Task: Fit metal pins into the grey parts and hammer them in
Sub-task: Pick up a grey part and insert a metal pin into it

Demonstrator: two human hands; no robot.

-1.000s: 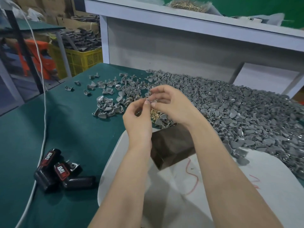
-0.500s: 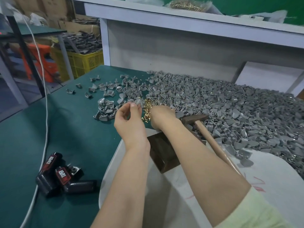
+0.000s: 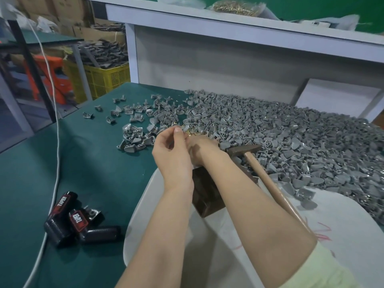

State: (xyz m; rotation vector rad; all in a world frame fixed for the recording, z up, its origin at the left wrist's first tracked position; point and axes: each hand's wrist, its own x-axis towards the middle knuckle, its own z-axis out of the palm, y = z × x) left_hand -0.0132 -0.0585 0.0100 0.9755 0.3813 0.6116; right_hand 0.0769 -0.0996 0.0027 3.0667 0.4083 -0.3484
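Both hands are meeting just beyond the dark wooden block (image 3: 207,194), which is sitting on a white sheet (image 3: 353,231) at the near side of the green worktop (image 3: 93,173). The left hand (image 3: 172,154) is hanging over the block's far left corner with its fingers curled and its thumb tip pressing against the forefinger; whether anything is caught between them cannot be told. The right hand (image 3: 200,147) is lying knuckles up just beyond the block, touching the left hand. Its fingers are bending down out of sight into a small heap of brass pins (image 3: 194,133), so what it is holding, if anything, cannot be told either. A hammer (image 3: 243,150) is lying to the right of the block, its dark head sitting just beside the right wrist and its wooden handle running toward the near right over the sheet. The grey parts (image 3: 291,138) are spreading in a broad heap beyond and to the right of the block, some spilling onto the sheet, while a thinner scatter is lying beyond and to the left of it. Well to the left of the block, a black power tool (image 3: 79,225) with red labels is resting on the worktop, and a white cable (image 3: 56,142) is trailing past it farther left.
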